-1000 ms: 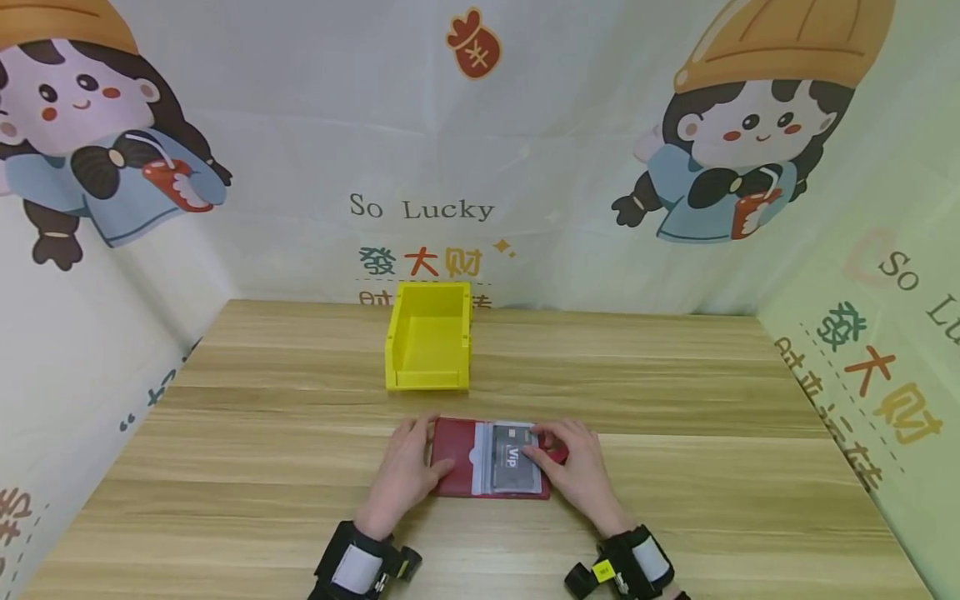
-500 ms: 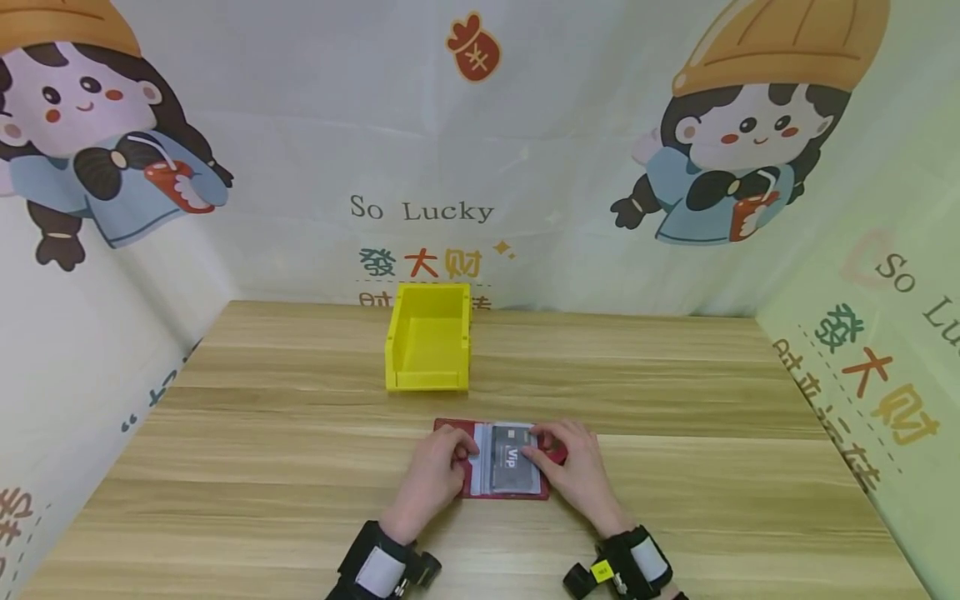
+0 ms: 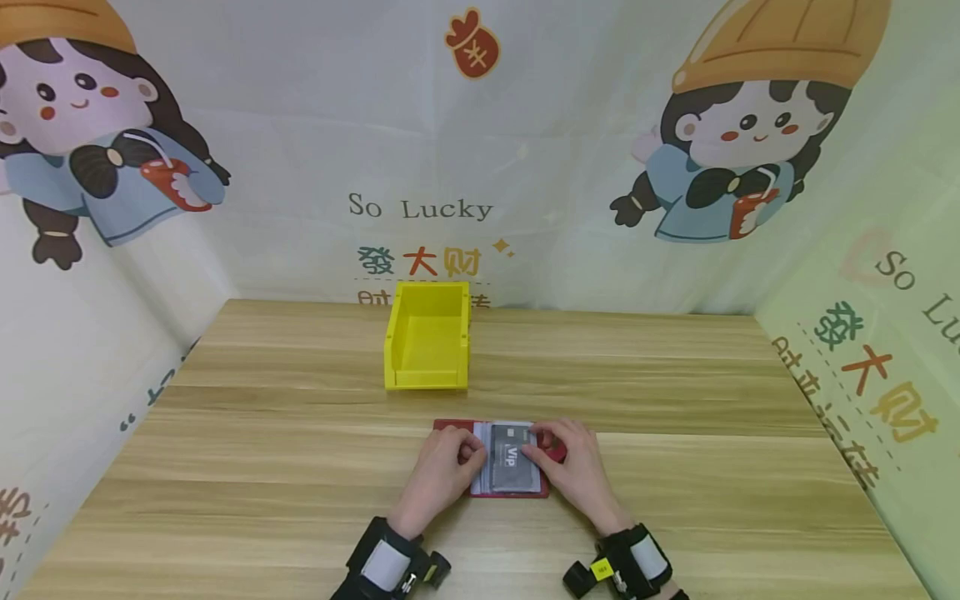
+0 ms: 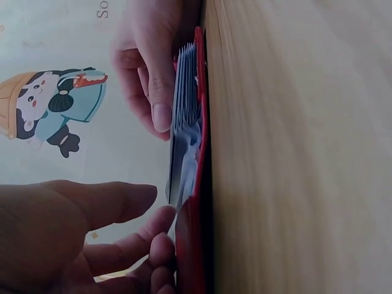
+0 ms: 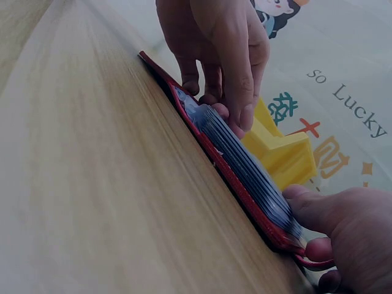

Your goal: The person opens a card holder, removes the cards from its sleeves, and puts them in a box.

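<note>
An open red card holder [image 3: 453, 425] lies on the table with a stack of clear sleeves [image 4: 185, 92] inside. On top, a grey card marked "Vip" [image 3: 513, 462] shows in the head view. My right hand [image 3: 573, 462] grips the holder's right end, thumb on the sleeves and other fingers round the edge by the red strap [image 5: 315, 265]. My left hand [image 3: 446, 467] is over the left cover, fingers bent. In the left wrist view its index fingertip touches the free edge of the sleeves, while the thumb stands a little apart from it.
A yellow bin [image 3: 427, 337] stands behind the holder, its low front towards me. The wooden table [image 3: 675, 375] reaches back to a printed cloth backdrop [image 3: 562, 208]. Each wrist wears a black strap with a camera, such as the left camera [image 3: 435, 569].
My left hand has come off the holder's left edge and moved right over the cover to the sleeves' left edge, its fingers bending more. The right hand has kept its place.
</note>
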`<state>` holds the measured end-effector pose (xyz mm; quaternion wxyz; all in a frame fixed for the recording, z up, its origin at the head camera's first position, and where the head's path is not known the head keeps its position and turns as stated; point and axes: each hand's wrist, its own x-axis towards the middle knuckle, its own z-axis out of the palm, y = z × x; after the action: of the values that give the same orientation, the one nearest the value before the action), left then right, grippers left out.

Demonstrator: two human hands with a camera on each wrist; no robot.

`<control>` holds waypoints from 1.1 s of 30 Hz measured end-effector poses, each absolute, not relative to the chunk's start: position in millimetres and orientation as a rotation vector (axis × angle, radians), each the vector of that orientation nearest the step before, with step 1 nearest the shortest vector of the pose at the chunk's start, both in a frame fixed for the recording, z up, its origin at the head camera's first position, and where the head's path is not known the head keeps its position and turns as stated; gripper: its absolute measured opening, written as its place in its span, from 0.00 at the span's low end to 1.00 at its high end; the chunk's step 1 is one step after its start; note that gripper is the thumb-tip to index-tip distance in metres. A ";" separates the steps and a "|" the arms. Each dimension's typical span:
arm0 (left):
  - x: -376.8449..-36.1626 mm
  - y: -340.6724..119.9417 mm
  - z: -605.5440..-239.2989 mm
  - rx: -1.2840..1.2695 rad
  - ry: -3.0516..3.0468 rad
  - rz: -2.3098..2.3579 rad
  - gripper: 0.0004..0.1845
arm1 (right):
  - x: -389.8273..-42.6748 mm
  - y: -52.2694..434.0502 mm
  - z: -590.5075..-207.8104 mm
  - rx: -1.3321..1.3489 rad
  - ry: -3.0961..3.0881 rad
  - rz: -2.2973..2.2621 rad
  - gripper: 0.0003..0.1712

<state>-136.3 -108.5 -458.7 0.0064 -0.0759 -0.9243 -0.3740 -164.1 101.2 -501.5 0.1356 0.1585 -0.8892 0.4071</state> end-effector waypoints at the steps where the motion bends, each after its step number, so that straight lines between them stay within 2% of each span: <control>1: -136.4 -107.9 -458.4 -0.241 -2.893 -1.161 0.06 | -164.2 101.3 -501.4 0.457 -2.580 1.173 0.14; 26: -145.6 -102.4 -460.3 -0.141 -2.933 -1.204 0.10 | -163.4 99.6 -495.0 0.488 -2.747 1.001 0.27; 33: -148.6 -105.4 -460.3 -0.176 -2.958 -1.211 0.10 | -163.2 99.5 -494.7 0.485 -2.760 0.998 0.28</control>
<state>-148.6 -105.4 -460.3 -0.0297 -0.0550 -0.9236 -0.3783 -163.2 99.5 -494.7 0.0834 0.1626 -0.9246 0.3342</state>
